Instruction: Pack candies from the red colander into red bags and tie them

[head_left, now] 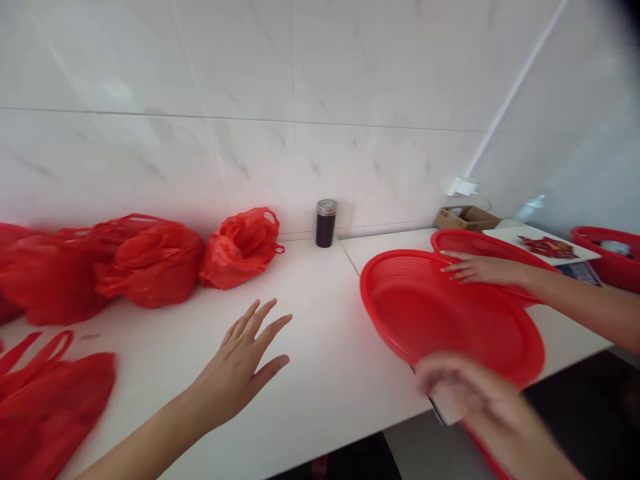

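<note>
My left hand (245, 363) hovers over the white counter (320, 373) with its fingers spread, holding nothing. My right hand (460, 390) is smeared by motion at the near rim of a large red round basket (440, 313), which is tilted over the counter's front edge. Its fingers cannot be made out. Another person's hand (475, 269) reaches in from the right and rests on the basket's far rim. A second red basket (480, 243) lies just behind the first.
Several red plastic bags (150, 263) lie along the tiled wall at the left, and one more (45, 407) at the near left. A dark jar with a metal lid (325, 223) stands at the wall. A cardboard box (465, 217) and another red basket (610, 253) are at the far right.
</note>
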Available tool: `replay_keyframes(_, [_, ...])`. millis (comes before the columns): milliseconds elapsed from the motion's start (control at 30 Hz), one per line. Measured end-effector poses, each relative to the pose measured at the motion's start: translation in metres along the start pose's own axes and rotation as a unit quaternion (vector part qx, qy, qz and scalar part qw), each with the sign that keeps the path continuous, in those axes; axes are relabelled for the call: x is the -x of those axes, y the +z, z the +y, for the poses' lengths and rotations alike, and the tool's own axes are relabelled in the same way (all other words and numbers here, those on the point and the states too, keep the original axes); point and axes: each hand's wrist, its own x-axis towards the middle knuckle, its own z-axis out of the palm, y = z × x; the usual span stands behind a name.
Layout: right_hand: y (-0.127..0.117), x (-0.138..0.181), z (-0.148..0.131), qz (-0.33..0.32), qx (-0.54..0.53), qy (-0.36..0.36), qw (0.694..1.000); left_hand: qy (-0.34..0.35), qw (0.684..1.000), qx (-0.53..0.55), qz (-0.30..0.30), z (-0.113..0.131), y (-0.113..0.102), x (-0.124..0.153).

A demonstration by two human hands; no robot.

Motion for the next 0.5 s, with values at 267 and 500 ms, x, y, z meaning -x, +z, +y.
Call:
replay_keyframes(267, [-0.08, -0.004, 0.03, 0.236, 0.003, -0.094, 0.967, 0.003, 0.998, 0.019, -0.061, 0.017, 0.055, -0.031])
replay_keyframes(500, [-0.019, -0.009, 0.065, 0.002, -0.014, -0.015, 1.0, -0.109, 0.99, 0.001, 0.087, -0.065, 0.046, -0.087])
